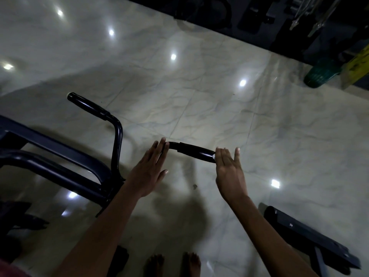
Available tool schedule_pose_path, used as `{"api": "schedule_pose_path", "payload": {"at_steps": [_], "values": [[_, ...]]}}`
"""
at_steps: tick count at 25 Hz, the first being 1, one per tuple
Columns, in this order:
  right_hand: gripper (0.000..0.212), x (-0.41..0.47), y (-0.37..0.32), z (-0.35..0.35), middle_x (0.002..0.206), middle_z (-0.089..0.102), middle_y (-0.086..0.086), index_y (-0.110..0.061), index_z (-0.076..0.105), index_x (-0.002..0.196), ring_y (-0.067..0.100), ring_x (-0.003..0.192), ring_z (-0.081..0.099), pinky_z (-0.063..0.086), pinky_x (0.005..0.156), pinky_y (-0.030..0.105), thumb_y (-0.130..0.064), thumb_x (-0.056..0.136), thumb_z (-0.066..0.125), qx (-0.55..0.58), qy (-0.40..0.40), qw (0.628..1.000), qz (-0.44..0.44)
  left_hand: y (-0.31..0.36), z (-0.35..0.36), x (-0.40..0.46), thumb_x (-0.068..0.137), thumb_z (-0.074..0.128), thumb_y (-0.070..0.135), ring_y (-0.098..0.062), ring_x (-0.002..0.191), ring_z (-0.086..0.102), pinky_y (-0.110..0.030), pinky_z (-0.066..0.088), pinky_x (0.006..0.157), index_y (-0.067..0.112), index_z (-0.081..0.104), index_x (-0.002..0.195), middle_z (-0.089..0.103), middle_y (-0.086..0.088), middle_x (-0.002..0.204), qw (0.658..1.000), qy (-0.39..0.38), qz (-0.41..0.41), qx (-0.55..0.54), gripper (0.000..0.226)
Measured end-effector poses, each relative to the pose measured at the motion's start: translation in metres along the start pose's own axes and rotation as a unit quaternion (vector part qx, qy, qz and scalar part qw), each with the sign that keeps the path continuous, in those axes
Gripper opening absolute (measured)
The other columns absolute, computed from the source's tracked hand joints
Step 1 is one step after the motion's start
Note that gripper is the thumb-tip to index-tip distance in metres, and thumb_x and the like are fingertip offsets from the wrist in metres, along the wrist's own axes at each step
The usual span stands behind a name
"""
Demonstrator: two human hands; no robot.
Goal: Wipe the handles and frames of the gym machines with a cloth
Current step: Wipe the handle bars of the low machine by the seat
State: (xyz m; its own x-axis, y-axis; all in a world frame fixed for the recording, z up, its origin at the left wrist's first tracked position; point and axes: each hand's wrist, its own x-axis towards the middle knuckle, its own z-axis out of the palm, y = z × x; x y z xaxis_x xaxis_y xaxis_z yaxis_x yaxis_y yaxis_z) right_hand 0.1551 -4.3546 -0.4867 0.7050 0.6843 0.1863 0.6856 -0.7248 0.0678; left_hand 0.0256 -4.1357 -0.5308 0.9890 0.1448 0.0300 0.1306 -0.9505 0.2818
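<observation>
Head view: a glossy pale marble floor (199,100) mirrors ceiling lights; dark equipment lines the far wall, with a green basket (321,73) nearby. The near handle (196,152) of the black machine frame (60,168) lies roughly left to right. The left hand (148,170) and right hand (229,172), fingers straight, hold nothing at its two ends.

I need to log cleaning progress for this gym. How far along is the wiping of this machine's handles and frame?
Nothing shows as done: no cloth is visible. In hand: both hands are open at the near handle, the left hand at its inner bend, the right hand at its end cap. Left: the far handle, the dark frame, and fetching a cloth.
</observation>
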Motion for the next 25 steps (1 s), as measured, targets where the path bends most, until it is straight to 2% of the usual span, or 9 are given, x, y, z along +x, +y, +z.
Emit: {"api": "schedule_pose_path", "payload": {"at_steps": [5, 8, 10, 12, 14, 16, 19, 21, 25], "values": [[0.049, 0.04, -0.065, 0.009, 0.11, 0.066, 0.017, 0.004, 0.063, 0.115, 0.032, 0.104, 0.062, 0.035, 0.106, 0.052, -0.002, 0.077, 0.032, 0.017, 0.018, 0.996, -0.09, -0.001, -0.001, 0.0, 0.095, 0.049, 0.032, -0.025, 0.148, -0.005, -0.039, 0.014, 0.118, 0.01, -0.006, 0.152, -0.014, -0.006, 0.16, 1.0, -0.012, 0.001, -0.007, 0.082], [0.054, 0.057, -0.08, -0.003, 0.123, 0.058, 0.024, 0.011, 0.048, 0.129, 0.036, 0.117, 0.054, 0.026, 0.112, 0.047, 0.005, 0.079, 0.028, 0.086, -0.03, 0.988, -0.121, 0.002, -0.009, -0.003, 0.097, 0.042, 0.037, -0.023, 0.148, -0.004, -0.038, 0.013, 0.118, 0.011, -0.003, 0.153, -0.009, -0.008, 0.161, 0.999, -0.025, -0.011, -0.027, 0.076], [0.054, 0.06, -0.061, -0.024, 0.125, 0.055, 0.024, 0.008, 0.043, 0.133, 0.038, 0.116, 0.052, 0.032, 0.109, 0.047, 0.006, 0.08, 0.034, 0.153, -0.063, 0.982, -0.095, 0.009, -0.024, -0.004, 0.096, 0.033, 0.043, -0.025, 0.148, 0.006, -0.042, 0.021, 0.118, 0.007, 0.007, 0.152, 0.005, -0.012, 0.16, 0.999, -0.035, -0.01, -0.035, 0.072], [0.05, 0.065, -0.032, -0.05, 0.119, 0.058, 0.018, 0.0, 0.048, 0.131, 0.036, 0.108, 0.056, 0.048, 0.087, 0.044, 0.005, 0.082, 0.046, 0.173, -0.036, 0.983, -0.048, 0.021, -0.052, 0.007, 0.09, 0.023, 0.053, -0.027, 0.145, 0.022, -0.045, 0.032, 0.113, 0.006, 0.019, 0.151, 0.024, -0.012, 0.156, 0.997, -0.041, -0.029, -0.053, 0.077], [0.044, 0.082, 0.0, -0.088, 0.116, 0.057, 0.015, -0.004, 0.051, 0.127, 0.033, 0.107, 0.053, 0.05, 0.079, 0.042, 0.006, 0.084, 0.046, 0.166, -0.026, 0.985, -0.032, 0.041, -0.101, 0.035, 0.083, 0.023, 0.058, -0.029, 0.137, 0.036, -0.04, 0.038, 0.108, 0.008, 0.032, 0.147, 0.04, -0.012, 0.148, 0.994, -0.005, -0.062, -0.093, 0.082], [0.037, 0.106, 0.031, -0.136, 0.112, 0.058, 0.014, -0.004, 0.056, 0.119, 0.032, 0.104, 0.053, 0.049, 0.079, 0.041, 0.006, 0.086, 0.042, 0.191, -0.014, 0.981, -0.034, 0.066, -0.16, 0.071, 0.083, 0.036, 0.056, -0.026, 0.135, 0.037, -0.034, 0.031, 0.11, 0.01, 0.038, 0.144, 0.043, -0.009, 0.145, 0.989, 0.033, -0.076, -0.124, 0.076], [0.022, 0.126, 0.072, -0.216, 0.101, 0.061, 0.011, -0.007, 0.061, 0.105, 0.03, 0.094, 0.058, 0.047, 0.07, 0.036, -0.002, 0.089, 0.048, 0.204, 0.039, 0.978, -0.024, 0.111, -0.241, 0.114, 0.09, 0.058, 0.039, -0.021, 0.133, 0.038, -0.029, 0.029, 0.109, 0.013, 0.041, 0.142, 0.045, -0.006, 0.143, 0.988, 0.082, -0.035, -0.128, 0.061], [0.017, 0.125, 0.098, -0.261, 0.1, 0.061, 0.007, -0.01, 0.06, 0.101, 0.028, 0.094, 0.057, 0.047, 0.066, 0.035, -0.009, 0.09, 0.047, 0.172, 0.059, 0.983, -0.006, 0.145, -0.283, 0.131, 0.09, 0.061, 0.034, -0.02, 0.13, 0.042, -0.028, 0.031, 0.107, 0.012, 0.044, 0.139, 0.048, -0.005, 0.139, 0.988, 0.096, -0.005, -0.118, 0.057], [0.017, 0.103, 0.168, -0.349, 0.107, 0.06, 0.007, -0.01, 0.057, 0.103, 0.03, 0.098, 0.056, 0.035, 0.065, 0.03, -0.012, 0.089, 0.047, 0.127, 0.08, 0.987, 0.051, 0.22, -0.341, 0.154, 0.089, 0.062, 0.03, -0.019, 0.131, 0.04, -0.022, 0.027, 0.106, 0.011, 0.045, 0.139, 0.047, -0.005, 0.141, 0.99, 0.088, 0.052, -0.099, 0.056]]}}
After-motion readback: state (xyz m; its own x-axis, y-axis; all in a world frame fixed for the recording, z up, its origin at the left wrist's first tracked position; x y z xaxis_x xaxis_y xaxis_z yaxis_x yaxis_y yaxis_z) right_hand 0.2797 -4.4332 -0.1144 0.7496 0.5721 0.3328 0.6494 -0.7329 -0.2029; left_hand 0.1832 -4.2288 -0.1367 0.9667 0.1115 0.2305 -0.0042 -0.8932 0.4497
